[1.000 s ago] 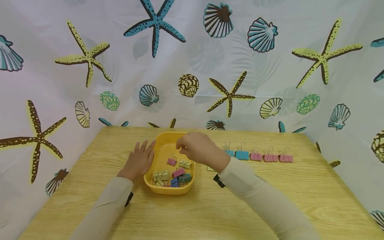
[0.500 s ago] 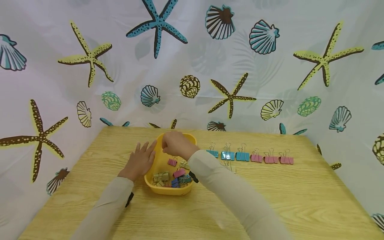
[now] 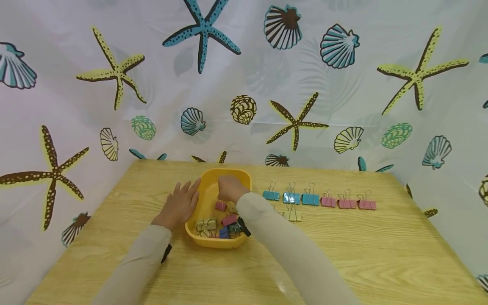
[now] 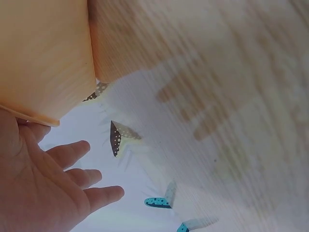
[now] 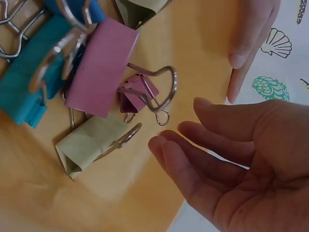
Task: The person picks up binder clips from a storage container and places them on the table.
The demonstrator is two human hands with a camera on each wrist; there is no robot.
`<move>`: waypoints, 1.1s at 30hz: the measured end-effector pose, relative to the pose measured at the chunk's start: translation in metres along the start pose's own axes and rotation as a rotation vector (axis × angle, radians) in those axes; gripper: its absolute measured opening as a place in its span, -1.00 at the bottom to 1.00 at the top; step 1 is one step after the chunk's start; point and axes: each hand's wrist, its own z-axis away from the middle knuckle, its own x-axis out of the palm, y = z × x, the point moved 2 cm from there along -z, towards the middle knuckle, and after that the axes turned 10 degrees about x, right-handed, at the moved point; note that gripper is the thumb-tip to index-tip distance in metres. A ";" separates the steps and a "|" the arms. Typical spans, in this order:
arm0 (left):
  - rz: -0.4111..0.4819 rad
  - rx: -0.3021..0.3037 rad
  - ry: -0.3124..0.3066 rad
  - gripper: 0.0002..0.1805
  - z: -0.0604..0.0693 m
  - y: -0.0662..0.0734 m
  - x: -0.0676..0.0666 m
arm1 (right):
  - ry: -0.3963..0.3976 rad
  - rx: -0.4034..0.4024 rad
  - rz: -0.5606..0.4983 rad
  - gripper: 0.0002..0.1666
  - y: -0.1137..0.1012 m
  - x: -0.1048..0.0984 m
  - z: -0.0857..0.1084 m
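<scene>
R grip (image 3: pixel 228 189) loosely curled, thumb apart, nothing held, in yellow tub (image 3: pixel 217 242); sm. pink clip (image 5: pixel 137 94) nr its fingertips, yellow clip (image 5: pixel 89 142) mostly hidden in head view. L grip (image 3: pixel 179 206) spread vs. tub's side, thumb unclear.

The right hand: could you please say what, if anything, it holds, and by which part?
Nothing: the right hand has its fingers and thumb parted, nothing between.

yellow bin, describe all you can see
The bin is yellow-orange, plastic-looking, open-topped, a rounded rectangle. It sits upright on the table, longer front to back. Pink, pale yellow, blue and teal binder clips lie inside, mostly toward its near end. The left hand touches its left rim; the right hand hangs over its inside.
</scene>
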 end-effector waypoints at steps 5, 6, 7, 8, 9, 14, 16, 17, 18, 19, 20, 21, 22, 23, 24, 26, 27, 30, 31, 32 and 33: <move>0.017 -0.001 -0.002 -0.43 0.001 0.000 -0.001 | -0.012 0.008 -0.041 -0.75 -0.001 0.002 -0.003; 0.018 -0.003 -0.002 -0.43 0.001 0.000 -0.001 | -0.015 0.008 -0.047 -0.76 -0.001 0.002 -0.003; 0.019 -0.005 -0.001 -0.43 0.002 -0.001 -0.001 | -0.014 0.007 -0.051 -0.78 -0.001 0.002 -0.003; 0.019 -0.007 0.001 -0.43 0.002 -0.001 -0.001 | -0.014 0.006 -0.053 -0.80 -0.001 0.003 -0.003; 0.018 -0.008 0.001 -0.43 0.002 -0.001 -0.001 | -0.017 0.007 -0.056 -0.82 -0.001 0.003 -0.003; 0.021 -0.004 0.002 -0.43 0.001 -0.001 0.000 | -0.022 0.013 -0.050 -0.87 -0.001 0.006 -0.004; 0.020 -0.005 0.002 -0.43 0.001 -0.001 0.000 | -0.022 0.017 -0.051 -0.89 -0.001 0.007 -0.006; 0.021 -0.007 0.003 -0.43 0.001 -0.001 0.000 | -0.022 0.021 -0.054 -0.90 -0.001 0.007 -0.006; 0.019 -0.008 0.004 -0.43 0.000 -0.001 0.000 | -0.028 0.025 -0.059 -0.91 -0.002 0.007 -0.007; 0.018 -0.008 0.007 -0.43 0.000 -0.001 0.000 | -0.031 0.027 -0.054 -0.90 -0.002 0.007 -0.007; 0.019 -0.008 0.009 -0.43 0.000 -0.001 0.000 | -0.034 0.028 -0.048 -0.89 -0.002 0.007 -0.007; 0.022 -0.008 0.010 -0.43 0.000 -0.001 0.001 | -0.037 0.030 -0.041 -0.88 -0.002 0.007 -0.006; 0.024 -0.007 0.010 -0.43 0.001 -0.001 0.001 | -0.043 0.031 -0.034 -0.87 -0.003 0.008 -0.006; 0.025 -0.007 0.010 -0.43 0.001 -0.001 0.001 | -0.045 0.032 -0.023 -0.86 -0.003 0.008 -0.006; 0.027 -0.007 0.010 -0.43 0.001 -0.001 0.001 | -0.049 0.031 -0.015 -0.86 -0.003 0.008 -0.006; 0.026 -0.010 0.006 -0.43 0.001 -0.001 0.001 | -0.051 0.025 0.000 -0.88 -0.004 0.008 -0.005; 0.023 -0.012 0.003 -0.43 0.001 -0.001 0.001 | -0.050 0.022 0.003 -0.88 -0.004 0.008 -0.005; 0.018 -0.012 0.004 -0.43 0.001 -0.002 0.002 | -0.044 0.018 0.009 -0.89 -0.005 0.009 -0.006; 0.017 -0.010 0.005 -0.43 0.001 -0.003 0.002 | -0.039 0.016 0.015 -0.89 -0.006 0.009 -0.006; 0.018 -0.009 0.007 -0.43 0.001 -0.003 0.002 | -0.034 0.014 0.023 -0.90 -0.007 0.009 -0.007; 0.018 -0.008 0.007 -0.43 0.001 -0.003 0.002 | -0.030 0.012 0.026 -0.90 -0.008 0.009 -0.007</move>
